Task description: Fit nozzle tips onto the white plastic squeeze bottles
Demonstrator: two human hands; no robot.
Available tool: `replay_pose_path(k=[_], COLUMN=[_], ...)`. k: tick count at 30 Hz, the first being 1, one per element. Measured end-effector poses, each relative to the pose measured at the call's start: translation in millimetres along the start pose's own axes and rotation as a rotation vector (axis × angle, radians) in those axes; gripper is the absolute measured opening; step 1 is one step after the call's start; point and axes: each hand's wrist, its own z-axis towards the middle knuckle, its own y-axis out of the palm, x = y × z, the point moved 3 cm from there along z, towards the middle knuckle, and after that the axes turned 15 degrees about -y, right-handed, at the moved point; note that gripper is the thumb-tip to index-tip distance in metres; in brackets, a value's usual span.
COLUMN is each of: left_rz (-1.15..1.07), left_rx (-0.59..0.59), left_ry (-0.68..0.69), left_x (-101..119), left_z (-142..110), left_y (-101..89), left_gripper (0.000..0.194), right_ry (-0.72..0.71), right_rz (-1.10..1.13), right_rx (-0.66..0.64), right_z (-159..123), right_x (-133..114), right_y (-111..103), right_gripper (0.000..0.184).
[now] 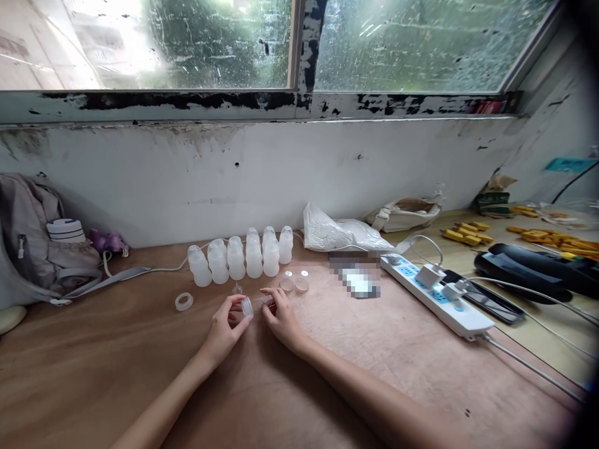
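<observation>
The left hand [227, 318] is above the middle of the wooden bench [116, 368], its thumb and fingers closed on a ribbed clear collar [247, 306]. Just to its right, the right hand [282, 317] rests low over the bench with bent fingers at a small clear fitting [266, 300]; whether they grip it or only touch it I cannot tell. Just past the left hand's fingertips stands a small transparent part [238, 289].

Toward the bench's left edge lies a whitish ring [184, 302], apart from the hands. On the other side, near the right hand, two clear discs [302, 285] lie side by side, small white pieces just behind them. A white power strip [437, 296] with plugged-in adapters slants along the bench's right edge.

Farther off, frosted bottles [236, 259] stand upright in a close group near the back edge. A white plastic bag [344, 232] lies to their right; a grey backpack [30, 231] fills the back left corner. Behind rises a stained wall [187, 168].
</observation>
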Motion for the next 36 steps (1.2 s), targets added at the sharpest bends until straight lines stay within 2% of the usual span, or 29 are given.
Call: replay_pose_path(k=[4,9,15,19,24,29,32,34,36], left_rz=[-0.124,-0.229,-0.202,-0.191,-0.198,-0.244,-0.317,-0.355,-0.364], left_rx=[-0.015,-0.097,-0.13,-0.14,-0.124,-0.169,-0.191,-0.212,-0.216], left_ry=[0.0,-0.057,-0.064,-0.048,-0.046,-0.079,-0.115,-0.116,-0.084], left_x=[-6.7,-18.2,-15.1,-14.2,-15.6,-8.5,-6.3,-7.1,-8.4], left_z=[15.7,18.4,15.2,14.0,13.1,8.3,6.3,5.8,5.5], left_y=[13.1,14.4,13.2,14.3,12.2,9.8,9.4,10.4,11.3], left_gripper=[0.034,0.036,0.035,0.034,0.036,0.034,0.036,0.039,0.039], right_ry=[0.029,0.007,-0.084,-0.092,0.081,0.28,0.36,0.387,0.406], right_rz=[0.028,0.03,0.075,0.161,0.395,0.666,0.707,0.758,0.846], right_rx=[0.02,-0.012,-0.116,-0.134,-0.088,0.094,0.19,0.18,0.116], right_z=[-0.4,-1.7,-4.8,-8.2,-9.4,-7.4,-7.0,-7.2,-7.9], right_x=[3.4,1.8,-10.3,-18.2,-20.3,-9.4,-0.4,2.1,1.5], right_y=[0.1,2.0,6.3,6.6,5.4,3.8,3.3,5.4,9.3], right_gripper=[0.036,0.038,0.054,0.065,0.056,0.026,0.019,0.021,0.024])
